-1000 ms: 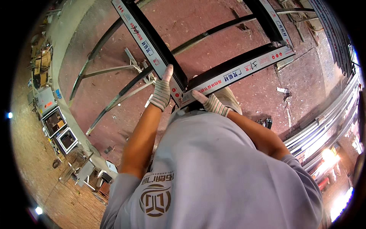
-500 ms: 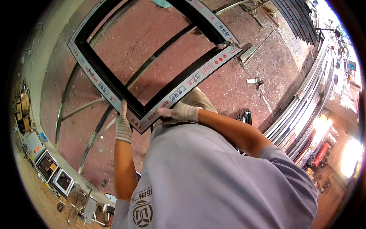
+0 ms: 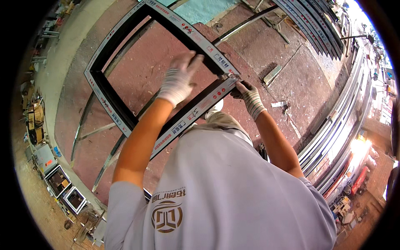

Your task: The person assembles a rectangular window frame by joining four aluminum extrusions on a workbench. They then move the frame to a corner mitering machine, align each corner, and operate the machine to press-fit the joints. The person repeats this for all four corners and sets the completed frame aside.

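A rectangular window frame (image 3: 202,109), black on its inner sides and covered with white printed film on its faces, is spread out in front of me. My right hand (image 3: 251,99), in a striped glove with dark fingertips, grips its right corner, where the joint between two bars looks uneven. Above the frame's opening is my left hand (image 3: 177,81), gloved too. Its fingers look stretched and apart, though motion blurs them, and I see nothing in them. My left forearm crosses over the near bar and hides part of it.
Dark metal rails (image 3: 246,21) run beneath the frame, above a reddish, debris-strewn floor (image 3: 233,125). Film-covered profiles (image 3: 310,25) are stacked at the far right, with long bars (image 3: 333,121) along the right side. Smaller frames (image 3: 75,199) stand at the lower left.
My left hand has left the frame's near left corner and moved up over the opening. My right hand has shifted from the near bar to the right corner. The frame appears lower and turned slightly.
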Demonstrator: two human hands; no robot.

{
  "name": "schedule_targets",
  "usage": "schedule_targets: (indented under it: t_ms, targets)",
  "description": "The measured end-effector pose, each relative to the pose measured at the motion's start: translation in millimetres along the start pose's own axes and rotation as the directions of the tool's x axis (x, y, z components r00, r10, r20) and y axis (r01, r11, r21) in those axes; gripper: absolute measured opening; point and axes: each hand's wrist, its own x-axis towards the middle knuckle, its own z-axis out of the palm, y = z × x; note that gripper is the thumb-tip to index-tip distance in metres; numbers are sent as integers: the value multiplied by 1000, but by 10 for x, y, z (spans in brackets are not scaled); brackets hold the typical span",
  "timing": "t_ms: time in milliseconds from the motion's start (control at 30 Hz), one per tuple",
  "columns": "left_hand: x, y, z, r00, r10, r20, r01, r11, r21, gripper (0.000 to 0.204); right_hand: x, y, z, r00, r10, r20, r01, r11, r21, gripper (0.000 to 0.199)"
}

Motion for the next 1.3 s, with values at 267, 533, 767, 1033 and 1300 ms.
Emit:
schedule_targets:
  t_ms: [267, 533, 767, 1033, 1300]
  targets:
    - [1353, 506, 792, 926, 372, -72, -350, 913, 208, 84, 352, -257, -425, 998, 0, 60, -6, 996, 87, 35]
    - [1592, 567, 915, 824, 468, -319, -443, 884, 151, 62, 447, -273, -583, 1000, -10, -8, 11, 997, 70, 30]
    - [1613, 662, 813, 850, 429, -304, -431, 900, 66, 64, 567, -486, -534, 982, -183, -52, 173, 973, -156, 30]
    - [1636, 700, 796, 860, 425, -282, -441, 897, 5, 72, 588, -471, -483, 990, 103, -96, -69, 949, 309, 25]
    - [1689, 531, 836, 879, 422, -219, -429, 903, 21, 83, 670, -605, -373, 989, 99, -110, -78, 979, 186, 29]
